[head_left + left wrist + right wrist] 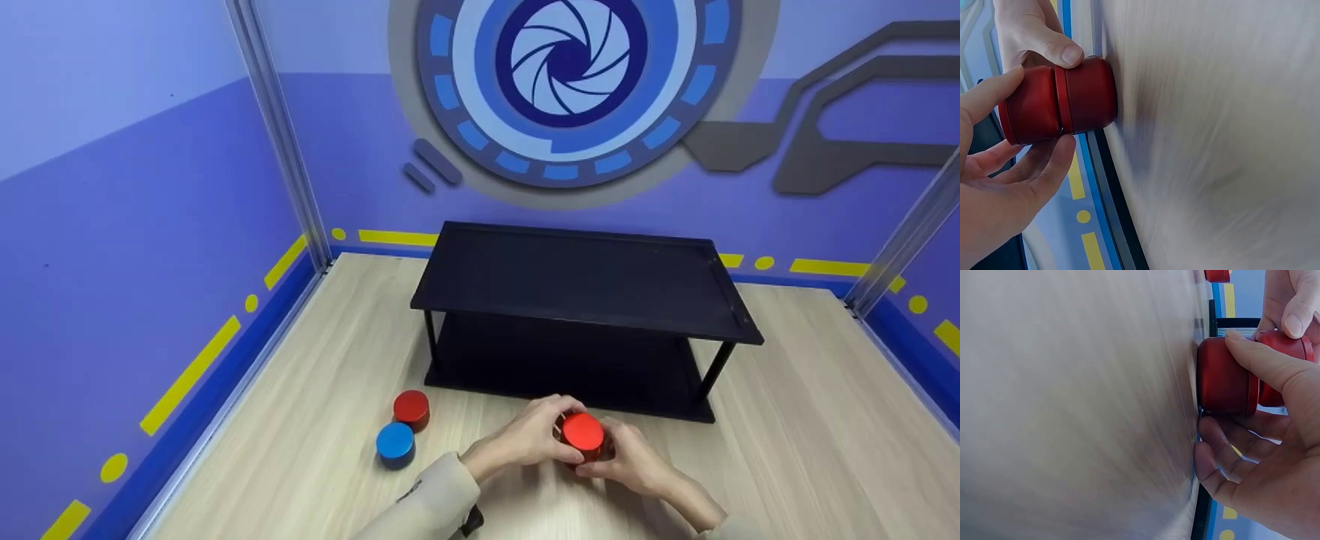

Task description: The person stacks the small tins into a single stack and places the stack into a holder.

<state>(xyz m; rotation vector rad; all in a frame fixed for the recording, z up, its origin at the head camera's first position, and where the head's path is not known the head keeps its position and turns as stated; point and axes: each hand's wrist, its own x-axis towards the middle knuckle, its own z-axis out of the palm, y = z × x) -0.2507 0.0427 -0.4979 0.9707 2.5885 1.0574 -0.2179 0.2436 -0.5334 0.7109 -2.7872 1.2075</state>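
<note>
Two small round red tins are stacked one on the other, just in front of the black shelf. My left hand (534, 435) grips the upper red tin (1030, 104) between thumb and fingers. On the other side my right hand (636, 459) holds the lower red tin (1223, 377), thumb on one side and fingers curled round the other. The lower tin's base is right at the tabletop in both wrist views. From the head, mainly the upper tin's bright lid (583, 431) shows and the lower tin is mostly hidden.
A black two-tier shelf (585, 281) stands behind the hands, near the back wall. To the left, a blue-topped tin (396, 442) stands close by another red tin (412, 409) on the wood-grain table (315, 450). Blue-purple panels (150, 262) enclose the table's sides and back.
</note>
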